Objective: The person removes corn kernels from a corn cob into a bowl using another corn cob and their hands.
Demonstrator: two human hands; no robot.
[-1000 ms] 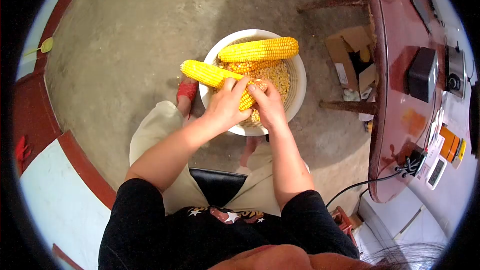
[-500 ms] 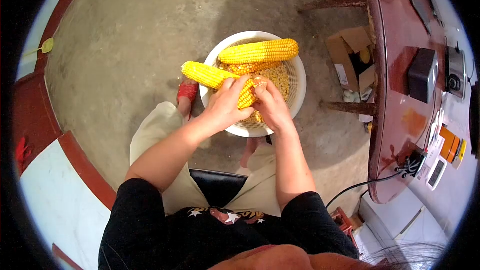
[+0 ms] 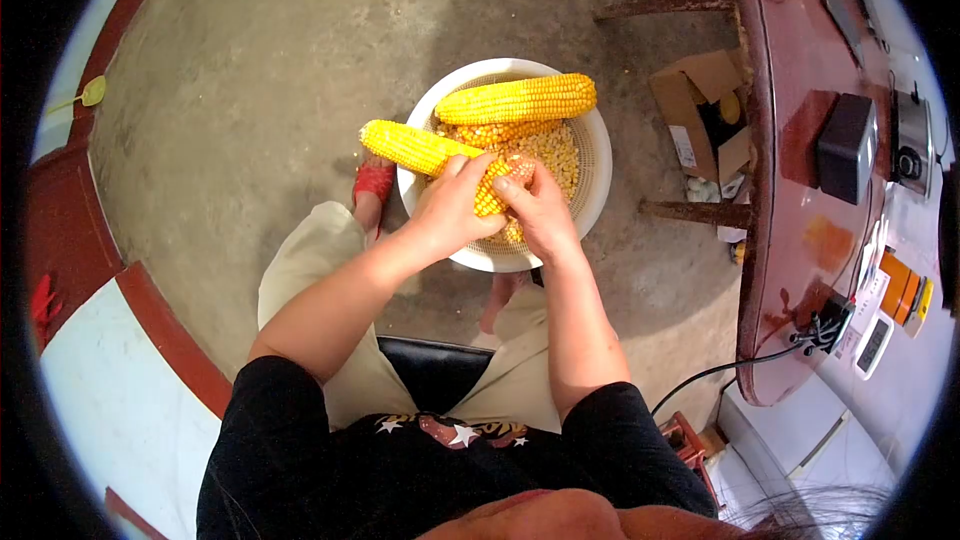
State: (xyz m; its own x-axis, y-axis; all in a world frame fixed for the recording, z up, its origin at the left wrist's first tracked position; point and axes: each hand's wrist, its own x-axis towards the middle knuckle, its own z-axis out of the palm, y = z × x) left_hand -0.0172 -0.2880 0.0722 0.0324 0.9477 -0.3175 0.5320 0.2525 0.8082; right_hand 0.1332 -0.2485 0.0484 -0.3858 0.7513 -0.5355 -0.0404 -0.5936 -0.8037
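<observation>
The left hand [image 3: 447, 208] is wrapped around a yellow corn cob with a pinkish bared end [image 3: 490, 193], its fingers over the top and its thumb underneath. The right hand [image 3: 543, 210] grasps the same cob from the other side, thumb pressed to the kernels close to that bared end. So the cob sits squarely between the two hands, above a round white plastic basin with a mesh-like inside [image 3: 598, 160].

From where I stand, a long bright-yellow corn cob [image 3: 410, 147] lies just beyond the left hand, one end jutting out over the rim and the other hidden behind the fingers. Farther out, ahead of both hands, a thick, full yellow corn cob [image 3: 517, 100] rests across the basin, with a deeper orange corn cob [image 3: 500, 133] partly covered beneath it. Loose pale-yellow kernels [image 3: 560, 155] are spread in the basin, just ahead of the right hand and a little to its right.

Well off to the right hand's right stands a glossy reddish-brown wooden bench [image 3: 790, 40], carrying a black box-shaped device [image 3: 845, 145]. An open brown cardboard box [image 3: 672, 115] sits between that hand and the bench. Near the left hand, to its left, is a red slipper [image 3: 374, 182] on the person's foot.
</observation>
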